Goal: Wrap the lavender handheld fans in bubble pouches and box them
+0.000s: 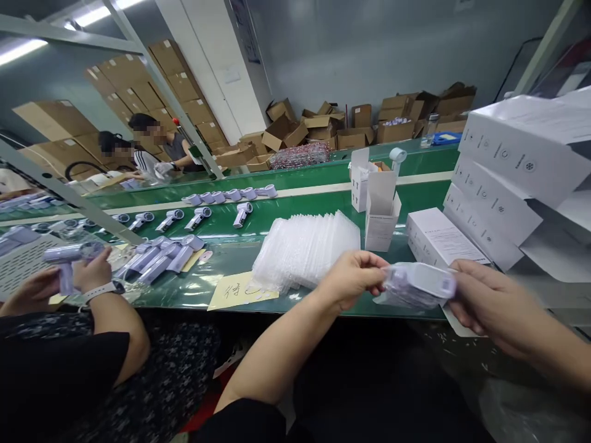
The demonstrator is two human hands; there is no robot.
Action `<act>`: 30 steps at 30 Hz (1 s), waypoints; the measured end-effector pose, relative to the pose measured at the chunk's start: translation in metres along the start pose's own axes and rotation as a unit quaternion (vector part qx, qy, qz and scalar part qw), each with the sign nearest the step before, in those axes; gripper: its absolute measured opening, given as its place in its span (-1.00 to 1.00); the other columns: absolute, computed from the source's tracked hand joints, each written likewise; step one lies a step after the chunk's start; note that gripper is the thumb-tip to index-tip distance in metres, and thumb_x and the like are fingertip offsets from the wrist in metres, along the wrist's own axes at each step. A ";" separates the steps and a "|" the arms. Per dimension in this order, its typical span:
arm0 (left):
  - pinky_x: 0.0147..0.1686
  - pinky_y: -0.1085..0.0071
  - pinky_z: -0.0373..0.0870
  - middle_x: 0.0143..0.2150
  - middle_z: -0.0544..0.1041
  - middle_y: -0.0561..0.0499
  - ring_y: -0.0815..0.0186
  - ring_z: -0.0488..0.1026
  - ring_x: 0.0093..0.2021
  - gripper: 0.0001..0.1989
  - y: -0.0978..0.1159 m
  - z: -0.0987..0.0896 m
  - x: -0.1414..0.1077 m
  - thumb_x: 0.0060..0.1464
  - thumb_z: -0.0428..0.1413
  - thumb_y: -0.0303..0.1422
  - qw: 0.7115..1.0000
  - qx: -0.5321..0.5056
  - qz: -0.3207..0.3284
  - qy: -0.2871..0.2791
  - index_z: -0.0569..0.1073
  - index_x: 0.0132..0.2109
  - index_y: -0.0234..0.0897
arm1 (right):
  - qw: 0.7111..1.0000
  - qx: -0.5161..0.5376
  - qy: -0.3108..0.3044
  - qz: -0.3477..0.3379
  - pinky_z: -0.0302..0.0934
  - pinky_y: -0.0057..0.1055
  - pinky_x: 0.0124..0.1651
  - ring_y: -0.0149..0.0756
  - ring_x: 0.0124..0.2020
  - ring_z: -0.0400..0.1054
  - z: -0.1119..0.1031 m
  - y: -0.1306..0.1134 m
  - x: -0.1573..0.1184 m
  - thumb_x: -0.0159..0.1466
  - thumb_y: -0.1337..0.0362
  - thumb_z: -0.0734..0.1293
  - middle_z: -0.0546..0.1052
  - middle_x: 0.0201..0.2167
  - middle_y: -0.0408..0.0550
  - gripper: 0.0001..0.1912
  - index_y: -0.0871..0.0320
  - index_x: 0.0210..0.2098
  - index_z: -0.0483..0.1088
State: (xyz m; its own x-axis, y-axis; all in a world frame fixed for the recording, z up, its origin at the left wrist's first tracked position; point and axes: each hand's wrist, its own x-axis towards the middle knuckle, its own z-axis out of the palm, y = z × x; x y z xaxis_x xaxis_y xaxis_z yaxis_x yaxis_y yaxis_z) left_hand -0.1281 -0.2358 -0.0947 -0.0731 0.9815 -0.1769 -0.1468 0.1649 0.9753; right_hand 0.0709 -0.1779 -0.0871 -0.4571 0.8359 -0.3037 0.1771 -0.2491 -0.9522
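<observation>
A lavender-and-white handheld device (422,277), wrapped in a clear plastic bag, is held level above the bench's front edge; its exact kind is unclear. At the bag's left end, my left hand (355,278) pinches with thumb and fingers. My right hand (492,301), slightly blurred, grips the other end. Below its fingers a white flap or card (462,323) sticks out. Just beyond my left hand lies a row of clear bubble bags (307,249). A closed white box (443,237) rests behind the device, near an upright open white box (382,215).
White boxes with open flaps are stacked (517,154) on the right. Lavender dryer-shaped devices (198,218) line the green conveyor (295,206). A yellow handwritten sheet (235,292) lies left of the bags. A co-worker's hands (92,271) hold a similar device at far left.
</observation>
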 end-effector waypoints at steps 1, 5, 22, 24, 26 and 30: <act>-0.65 0.60 0.20 -0.59 0.38 0.08 0.53 0.29 -0.64 -0.89 0.009 -0.004 0.003 -0.19 0.17 -0.48 1.000 -0.012 0.016 0.013 0.43 -0.40 -0.43 | 1.000 -0.023 -0.005 -0.017 -0.14 -0.64 -0.82 -0.55 -0.84 -0.01 0.000 -0.009 0.002 0.18 0.13 0.28 0.20 -0.86 -0.20 -0.68 0.13 -0.64 0.27; -0.67 0.60 0.17 -0.51 0.42 0.05 0.53 0.29 -0.62 -0.84 0.048 -0.029 0.005 -0.16 0.17 -0.45 0.991 0.018 0.124 0.044 0.47 -0.33 -0.42 | 0.995 0.070 -0.059 -0.027 -0.28 -0.60 -0.80 -0.61 -0.85 -0.15 0.003 -0.048 0.011 0.12 0.19 0.27 0.10 -0.87 -0.25 -0.70 0.14 -0.69 0.25; -0.73 0.61 0.11 -0.55 0.34 0.14 0.52 0.23 -0.64 -0.73 0.095 -0.070 0.053 -0.18 0.23 -0.27 0.929 0.056 0.289 0.224 0.39 -0.35 -0.35 | 0.838 -0.378 0.223 -0.325 0.18 -0.08 -0.03 0.12 0.17 0.07 0.041 -0.049 0.102 0.13 0.40 0.27 0.08 0.24 0.20 -0.55 0.15 0.03 0.32; -0.72 0.61 0.13 -0.50 0.37 0.11 0.50 0.27 -0.62 -0.72 0.112 -0.069 0.079 -0.16 0.20 -0.27 0.920 0.000 0.295 0.258 0.37 -0.30 -0.33 | 0.831 -0.451 0.193 -0.262 0.17 -0.09 -0.03 0.17 0.19 0.03 0.040 -0.050 0.128 0.07 0.51 0.26 -0.01 0.29 0.21 -0.44 0.16 0.08 0.29; -0.68 0.59 0.19 -0.44 0.39 0.08 0.47 0.32 -0.58 -0.74 0.118 -0.063 0.105 -0.12 0.16 -0.29 0.924 0.017 0.276 0.264 0.35 -0.27 -0.33 | 0.838 -0.473 0.156 -0.224 0.19 -0.19 -0.10 0.06 0.05 0.23 0.041 -0.050 0.148 0.08 0.54 0.22 0.21 0.17 0.27 -0.46 0.21 0.07 0.29; -0.54 0.47 0.34 -0.42 0.39 0.03 0.37 0.37 -0.49 -0.86 0.116 -0.056 0.136 -0.01 0.07 -0.31 0.885 0.251 0.238 0.312 0.32 -0.33 -0.29 | 0.838 -0.475 0.143 -0.227 0.14 -0.32 -0.26 -0.09 -0.20 0.36 0.040 -0.044 0.163 0.13 0.51 0.20 0.46 -0.18 0.20 -0.62 0.26 -0.05 0.33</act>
State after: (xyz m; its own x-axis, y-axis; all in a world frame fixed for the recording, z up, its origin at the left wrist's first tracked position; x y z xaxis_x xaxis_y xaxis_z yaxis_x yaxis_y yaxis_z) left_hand -0.2098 -0.0889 -0.0130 -0.5619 0.7325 0.3843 0.4922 -0.0772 0.8670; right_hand -0.0461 -0.0497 -0.0959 -0.4618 0.8558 0.2333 0.7169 0.5150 -0.4700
